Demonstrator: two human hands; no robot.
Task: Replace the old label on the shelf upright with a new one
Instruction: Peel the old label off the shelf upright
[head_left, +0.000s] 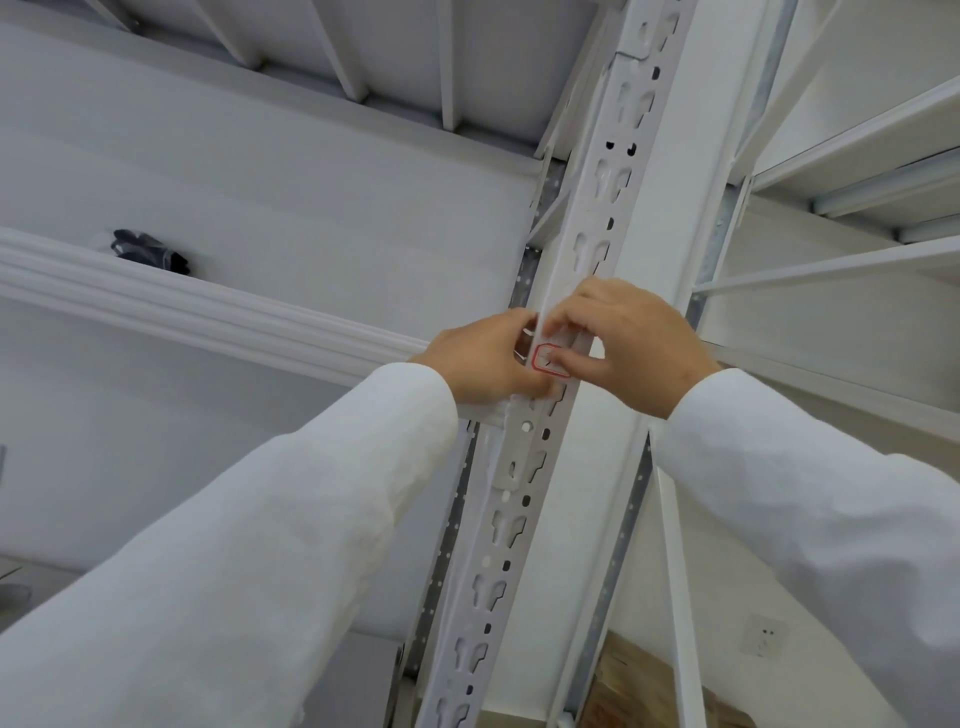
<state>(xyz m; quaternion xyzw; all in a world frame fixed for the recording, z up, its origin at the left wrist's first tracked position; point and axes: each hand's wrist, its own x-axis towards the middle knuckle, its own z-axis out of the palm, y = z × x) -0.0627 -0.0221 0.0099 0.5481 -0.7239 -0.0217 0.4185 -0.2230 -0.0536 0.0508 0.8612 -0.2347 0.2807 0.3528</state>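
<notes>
A white slotted shelf upright (582, 249) runs diagonally through the middle of the head view. A small white label with a red border (545, 361) sits on its face at mid-height. My right hand (628, 343) rests over the upright, its thumb and fingertips pinched at the label's right part. My left hand (488, 358) is curled against the upright's left edge beside the label, fingers touching the label's left side. Whether the label is stuck flat or partly lifted is hidden by my fingers.
White shelf beams (208, 312) extend left from the upright, with a black object (148, 249) lying on one. More white shelving (857, 156) stands at the right. A wall socket (763, 636) and a wooden surface (639, 680) lie low right.
</notes>
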